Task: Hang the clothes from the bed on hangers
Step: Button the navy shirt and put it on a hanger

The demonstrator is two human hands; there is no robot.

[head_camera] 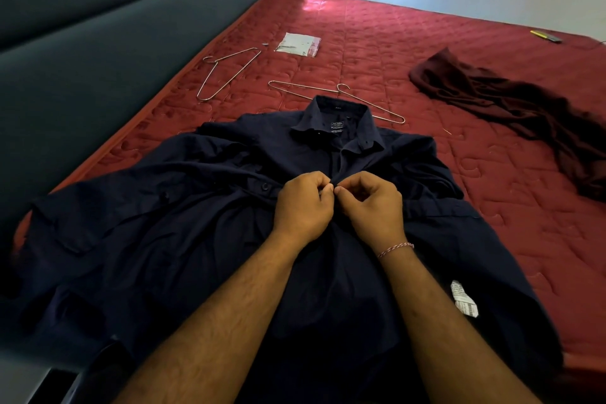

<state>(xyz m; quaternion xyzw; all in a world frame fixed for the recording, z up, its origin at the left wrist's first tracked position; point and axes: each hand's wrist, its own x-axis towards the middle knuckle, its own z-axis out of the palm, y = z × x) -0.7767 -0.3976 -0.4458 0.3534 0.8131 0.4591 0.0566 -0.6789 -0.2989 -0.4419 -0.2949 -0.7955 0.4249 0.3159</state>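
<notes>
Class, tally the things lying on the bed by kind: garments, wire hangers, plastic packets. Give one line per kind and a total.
Garments: 2 (navy shirt, maroon garment)
Wire hangers: 2 (left hanger, right hanger)
Plastic packets: 1 (packet)
Total: 5

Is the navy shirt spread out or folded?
Spread out: the navy shirt lies flat, front up, collar open, on the bed.

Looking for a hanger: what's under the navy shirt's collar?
A wire hanger lies behind the navy shirt, its middle hidden beneath the collar; hook and both ends show.
</notes>
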